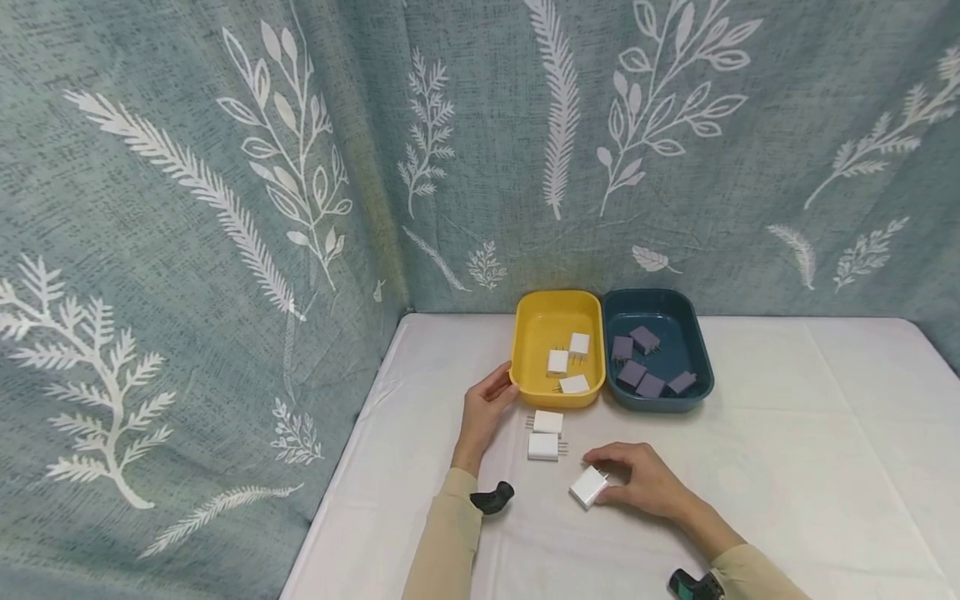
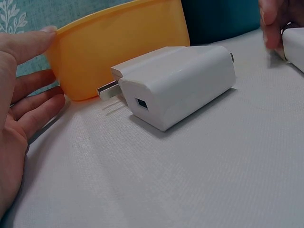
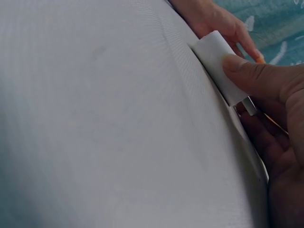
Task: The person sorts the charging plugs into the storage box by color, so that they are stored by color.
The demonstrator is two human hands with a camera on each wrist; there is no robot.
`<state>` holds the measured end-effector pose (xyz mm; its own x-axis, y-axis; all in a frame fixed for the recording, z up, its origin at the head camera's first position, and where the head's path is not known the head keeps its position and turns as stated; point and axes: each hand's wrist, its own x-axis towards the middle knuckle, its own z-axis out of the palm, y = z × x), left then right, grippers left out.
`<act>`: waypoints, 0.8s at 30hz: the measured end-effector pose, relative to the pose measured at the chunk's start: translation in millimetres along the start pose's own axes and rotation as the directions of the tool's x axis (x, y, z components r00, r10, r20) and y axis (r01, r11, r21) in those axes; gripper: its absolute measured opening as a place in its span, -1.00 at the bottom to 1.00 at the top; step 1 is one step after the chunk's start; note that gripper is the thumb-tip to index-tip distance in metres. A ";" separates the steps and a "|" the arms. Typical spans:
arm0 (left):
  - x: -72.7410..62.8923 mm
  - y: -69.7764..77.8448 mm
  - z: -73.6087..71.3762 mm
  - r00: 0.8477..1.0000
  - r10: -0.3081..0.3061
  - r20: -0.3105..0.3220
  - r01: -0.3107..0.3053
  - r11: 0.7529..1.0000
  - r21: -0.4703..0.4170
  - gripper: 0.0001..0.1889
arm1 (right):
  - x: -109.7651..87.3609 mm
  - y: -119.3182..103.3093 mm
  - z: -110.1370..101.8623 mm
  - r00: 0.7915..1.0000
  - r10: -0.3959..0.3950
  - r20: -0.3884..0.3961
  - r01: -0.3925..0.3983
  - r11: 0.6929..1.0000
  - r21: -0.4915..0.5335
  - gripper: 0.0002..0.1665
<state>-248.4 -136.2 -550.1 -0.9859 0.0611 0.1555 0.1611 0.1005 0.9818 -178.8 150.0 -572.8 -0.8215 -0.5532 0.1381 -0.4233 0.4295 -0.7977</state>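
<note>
My left hand [image 1: 485,412] touches the front left corner of a yellow bin [image 1: 562,401]. In the left wrist view the thumb [image 2: 31,45] lies against the rim, with the other fingers beside the wall. My right hand [image 1: 645,481] pinches a white plug charger [image 1: 587,487], its prongs toward the palm, low over the table. In the right wrist view the thumb presses this charger's [image 3: 219,66] side. Two more white chargers, a rear one [image 1: 548,422] and a front one [image 1: 543,447], lie side by side before the bin, prongs facing opposite ways.
Three white chargers, one of them at the front [image 1: 574,384], lie inside the yellow bin. Against its right side stands a dark blue bin [image 1: 670,405] holding several purple chargers [image 1: 632,373]. A white cloth [image 1: 810,433] covers the table. Patterned curtains [image 1: 480,167] rise behind and left.
</note>
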 end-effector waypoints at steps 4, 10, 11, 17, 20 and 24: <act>0.1 0.2 -0.4 1.000 -0.007 0.007 0.007 1.000 0.002 -0.49 | -0.9 1.0 0.0 0.999 -0.033 -0.005 0.033 0.999 -0.007 -0.43; 0.0 1.1 -1.3 1.000 -0.006 0.012 0.006 1.000 0.004 -0.47 | -1.3 1.0 -0.6 1.000 -0.021 -0.014 0.021 1.000 0.010 -0.48; 0.0 1.3 -1.3 1.000 -0.003 0.012 0.003 1.000 0.005 -0.47 | -1.3 0.8 -0.6 1.000 -0.014 -0.011 0.014 1.000 0.015 -0.48; 0.1 1.2 -1.8 1.000 -0.001 0.008 0.001 1.000 0.004 -0.48 | -0.9 0.6 0.4 0.999 0.032 0.000 -0.032 0.999 0.032 -0.47; 0.2 0.7 -2.5 1.000 -0.001 0.009 0.001 1.000 0.001 -0.47 | -0.9 1.0 1.3 0.999 0.044 -0.007 -0.044 0.998 0.035 -0.47; 0.2 0.1 -3.3 1.000 -0.012 0.017 0.012 1.000 0.001 -0.47 | -1.2 1.7 1.9 0.998 0.054 -0.018 -0.053 0.997 0.047 -0.46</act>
<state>-248.7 -139.4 -549.6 -0.9869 0.0765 0.1422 0.1497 0.1025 0.9834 -177.8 150.1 -575.5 -0.8501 -0.5161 0.1051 -0.3603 0.4242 -0.8308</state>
